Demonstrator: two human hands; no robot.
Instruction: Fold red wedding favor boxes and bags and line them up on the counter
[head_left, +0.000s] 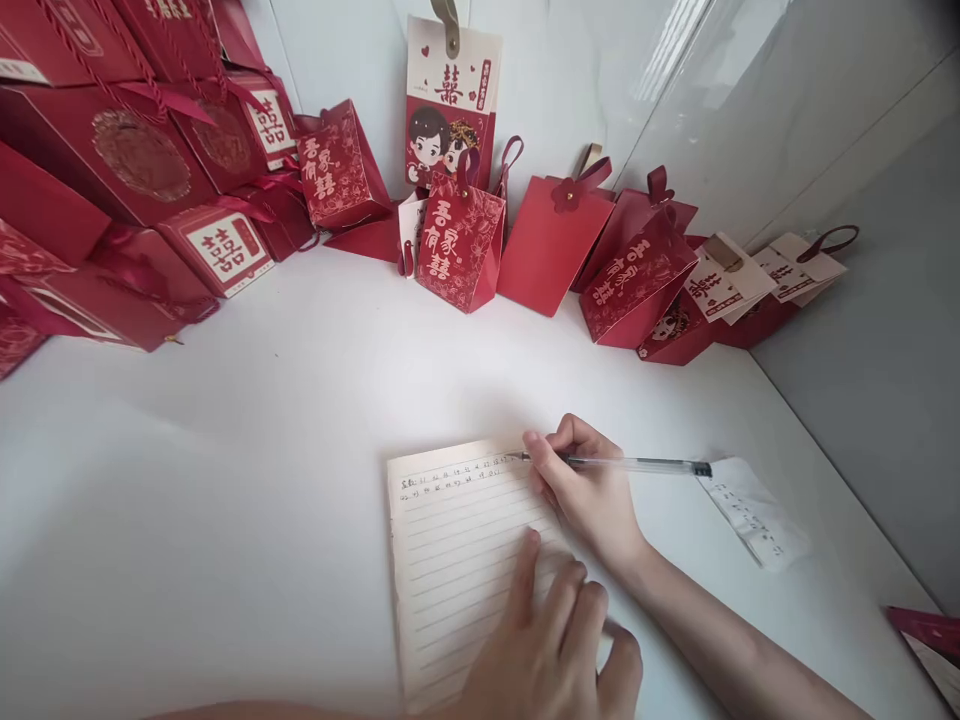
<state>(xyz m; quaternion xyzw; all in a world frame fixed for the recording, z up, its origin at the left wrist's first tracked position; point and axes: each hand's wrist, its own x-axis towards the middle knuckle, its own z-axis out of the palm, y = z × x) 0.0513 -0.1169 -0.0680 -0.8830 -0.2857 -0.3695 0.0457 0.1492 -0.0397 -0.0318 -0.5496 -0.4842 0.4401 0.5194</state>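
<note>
My right hand (589,490) is closed around a clear-barrelled pen (645,465), its tip at the end of the top written line on a lined sheet of paper (442,580). Two rows of small handwriting run across the top of that sheet; the lines below them are blank where visible. Lying on the lower right of the paper, my left hand (555,640) has its index finger stretched out and the other fingers bent and apart. It covers part of the sheet. Beyond the pen's back end lies a small white slip (754,510) with handwriting on it.
Red gift boxes (142,160) are stacked at the back left of the white table (225,500). Several small red boxes (461,240) stand along the wall, with a taller cartoon-printed bag (450,100) behind them. At the right edge, a red and white item (926,650) is partly visible.
</note>
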